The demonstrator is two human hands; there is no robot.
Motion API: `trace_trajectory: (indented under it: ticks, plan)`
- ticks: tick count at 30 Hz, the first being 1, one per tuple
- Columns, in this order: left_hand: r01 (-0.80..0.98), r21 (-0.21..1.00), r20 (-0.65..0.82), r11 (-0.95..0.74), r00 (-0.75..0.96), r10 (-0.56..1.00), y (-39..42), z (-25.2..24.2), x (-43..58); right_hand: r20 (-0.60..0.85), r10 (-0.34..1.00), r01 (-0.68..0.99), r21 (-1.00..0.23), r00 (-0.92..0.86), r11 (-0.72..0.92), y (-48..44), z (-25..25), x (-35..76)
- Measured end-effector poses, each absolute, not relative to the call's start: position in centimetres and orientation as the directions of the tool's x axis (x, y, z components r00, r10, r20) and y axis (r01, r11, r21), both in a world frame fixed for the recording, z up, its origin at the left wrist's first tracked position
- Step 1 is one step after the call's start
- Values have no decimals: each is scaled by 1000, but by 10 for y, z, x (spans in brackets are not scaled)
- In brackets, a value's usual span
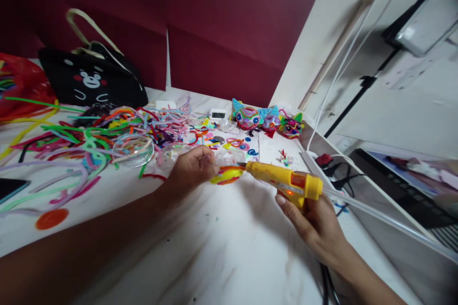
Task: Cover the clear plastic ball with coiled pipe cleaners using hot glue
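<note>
My right hand [318, 224] is wrapped around the handle of a yellow hot glue gun [275, 175], whose small light glows orange. A long clear glue stick [379, 215] sticks out of its back end. The dark nozzle points left, at the edge of a clear plastic ball [231, 156] with yellow, orange and pink pipe cleaner strips [227, 176] along its lower side. My left hand [191, 167] pinches the ball's left side between thumb and fingers. Whether the nozzle touches the strips, I cannot tell.
Tangled pipe cleaners [96, 138] and a clear round dish [134, 150] cover the left side. Several decorated animal heads [246, 116] stand at the back beside a small digital clock [217, 114]. A black bag [93, 78] leans at the back left. Power cables [341, 176] lie at right.
</note>
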State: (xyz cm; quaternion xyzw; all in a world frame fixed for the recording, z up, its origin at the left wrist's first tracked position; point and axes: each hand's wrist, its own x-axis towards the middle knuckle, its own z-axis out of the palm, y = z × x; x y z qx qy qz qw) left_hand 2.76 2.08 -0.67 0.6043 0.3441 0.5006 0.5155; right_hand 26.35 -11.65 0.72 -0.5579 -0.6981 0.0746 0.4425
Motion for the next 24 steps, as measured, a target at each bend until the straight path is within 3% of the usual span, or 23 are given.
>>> trace_trajectory:
  ticks: [24]
  plan:
    - [-200,962,236,-188,252,939,17,4,27,582,813,767,-524,5,370,-113,13,267]
